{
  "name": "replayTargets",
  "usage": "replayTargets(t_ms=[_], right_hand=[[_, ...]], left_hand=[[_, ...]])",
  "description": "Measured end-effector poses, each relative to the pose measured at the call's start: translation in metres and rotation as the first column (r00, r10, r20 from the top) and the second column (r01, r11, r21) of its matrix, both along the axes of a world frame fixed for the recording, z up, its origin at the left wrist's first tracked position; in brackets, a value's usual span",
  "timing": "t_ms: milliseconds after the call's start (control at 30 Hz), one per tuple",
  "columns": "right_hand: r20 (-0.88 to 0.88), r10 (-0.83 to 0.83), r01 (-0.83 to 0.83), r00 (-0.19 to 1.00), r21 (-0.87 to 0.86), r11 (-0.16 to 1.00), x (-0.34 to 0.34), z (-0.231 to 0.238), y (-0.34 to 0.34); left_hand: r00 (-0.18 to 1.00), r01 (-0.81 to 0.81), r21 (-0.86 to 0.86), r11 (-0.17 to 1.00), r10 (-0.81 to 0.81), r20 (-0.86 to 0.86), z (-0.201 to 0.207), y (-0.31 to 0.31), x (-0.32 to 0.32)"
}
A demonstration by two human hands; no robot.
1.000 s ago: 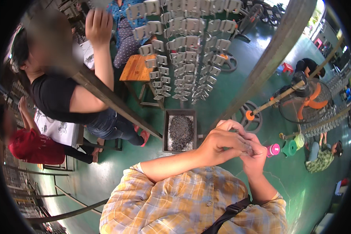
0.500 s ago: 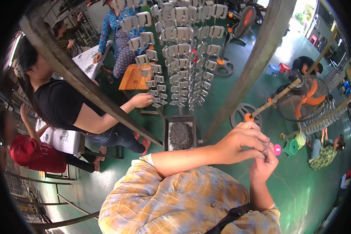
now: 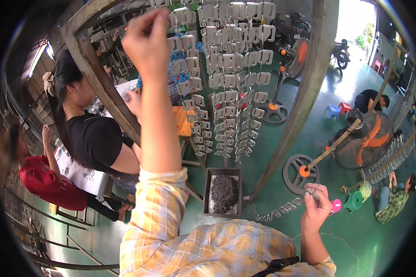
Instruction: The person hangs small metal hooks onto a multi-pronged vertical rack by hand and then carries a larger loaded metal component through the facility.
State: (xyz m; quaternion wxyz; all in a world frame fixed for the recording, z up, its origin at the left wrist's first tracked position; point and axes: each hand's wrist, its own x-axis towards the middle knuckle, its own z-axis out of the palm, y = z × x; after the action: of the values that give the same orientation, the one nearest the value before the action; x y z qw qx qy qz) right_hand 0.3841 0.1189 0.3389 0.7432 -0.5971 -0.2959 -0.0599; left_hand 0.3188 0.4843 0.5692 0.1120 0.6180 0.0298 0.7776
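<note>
My left hand (image 3: 147, 44) is raised high at the upper left, its fingers curled together beside the top of the hanging strands of grey C-shaped parts (image 3: 226, 60). Whatever its fingertips pinch is too small and blurred to make out. Lower right, my right hand (image 3: 315, 210) is closed, with thin, shiny metal wire pieces (image 3: 312, 188) showing at the fingertips. Left of that hand, a short row of similar grey parts (image 3: 279, 210) shows against the green floor; I cannot tell whether it hangs or lies there.
Metal frame posts (image 3: 305, 92) slope down on both sides of the strands. Below them stands a dark tray of small dark bits (image 3: 209, 194). A co-worker in black (image 3: 94, 138) stands close on the left. Standing fans (image 3: 367, 138) and green tubs (image 3: 353, 201) are at right.
My left hand has left my right hand and swung up to the upper left. The co-worker's hand has moved away from the lower strands. The row of grey parts near my right hand now shows.
</note>
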Motion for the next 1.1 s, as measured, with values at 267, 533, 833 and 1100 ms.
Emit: replayTargets(t_ms=[267,533,833,1100], right_hand=[[0.009,-0.084,0.084,0.996,-0.032,0.996,0.003,-0.003,-0.016],[-0.017,-0.178,0.178,0.984,-0.026,0.984,-0.007,-0.002,-0.031],[-0.118,-0.409,0.409,0.905,-0.029,0.912,-0.03,-0.019,-0.07],[-0.234,-0.579,0.605,0.781,0.057,0.794,-0.058,-0.029,-0.153]], left_hand=[[0.936,-0.329,0.023,0.944,0.329,-0.124,0.067,0.019,0.026],[0.456,-0.853,0.318,0.415,0.888,0.065,0.105,0.099,0.015],[0.976,0.019,-0.112,0.993,-0.043,-0.216,0.043,0.048,0.012],[0.963,0.215,-0.215,0.953,-0.244,-0.118,-0.021,-0.042,-0.002]])
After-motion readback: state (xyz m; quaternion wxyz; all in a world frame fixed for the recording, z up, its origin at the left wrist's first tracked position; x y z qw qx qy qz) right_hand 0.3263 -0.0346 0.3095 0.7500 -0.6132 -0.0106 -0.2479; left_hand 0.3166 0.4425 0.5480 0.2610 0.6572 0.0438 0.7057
